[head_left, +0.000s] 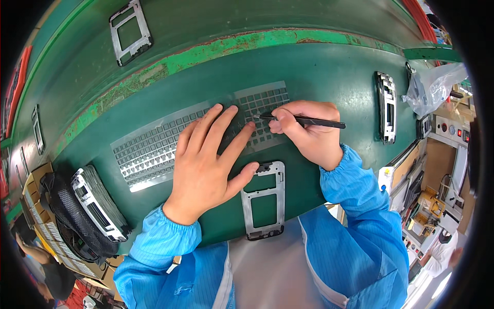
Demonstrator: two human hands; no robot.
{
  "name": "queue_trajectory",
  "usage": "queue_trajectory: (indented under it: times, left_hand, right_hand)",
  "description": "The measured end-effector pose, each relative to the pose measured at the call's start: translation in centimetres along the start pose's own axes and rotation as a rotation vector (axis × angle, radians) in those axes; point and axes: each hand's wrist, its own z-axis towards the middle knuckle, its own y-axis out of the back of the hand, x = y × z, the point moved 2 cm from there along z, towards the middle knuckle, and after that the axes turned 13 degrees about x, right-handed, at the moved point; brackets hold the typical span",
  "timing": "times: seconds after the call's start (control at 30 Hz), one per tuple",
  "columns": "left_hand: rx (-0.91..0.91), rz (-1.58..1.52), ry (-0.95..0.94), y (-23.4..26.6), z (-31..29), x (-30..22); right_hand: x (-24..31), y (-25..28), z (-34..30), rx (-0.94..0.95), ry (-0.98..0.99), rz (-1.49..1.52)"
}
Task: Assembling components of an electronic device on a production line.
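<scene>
The spread, empty left hand (203, 159) steadies a translucent gridded sheet (146, 147) midway between the green desk's (334, 72) near and far edges while the right hand (314, 131) pinches slim black tweezers (321, 122), seemingly picking, which calls for a careful lift.

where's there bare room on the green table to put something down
Widest: the green tabletop between the gridded sheeting and the right-side frame stack, beyond the right hand. A smaller patch lies between the left hand and the left-side frame stack. Crowded: the middle, where both hands, the slim black tool and a single frame sit close together.
</scene>
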Motion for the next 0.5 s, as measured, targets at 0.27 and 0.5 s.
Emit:
queue_trajectory:
  times: [0.27, 0.5]
  left_hand:
    - [-0.003, 0.019, -0.003, 0.11, 0.03, -0.16]
    - [-0.022, 0.038, -0.009, 0.11, -0.06, -0.46]
  right_hand:
    - [0.02, 0.05, 0.05, 0.000, -0.009, -0.035]
    - [-0.04, 0.02, -0.20, 0.012, -0.006, 0.046]
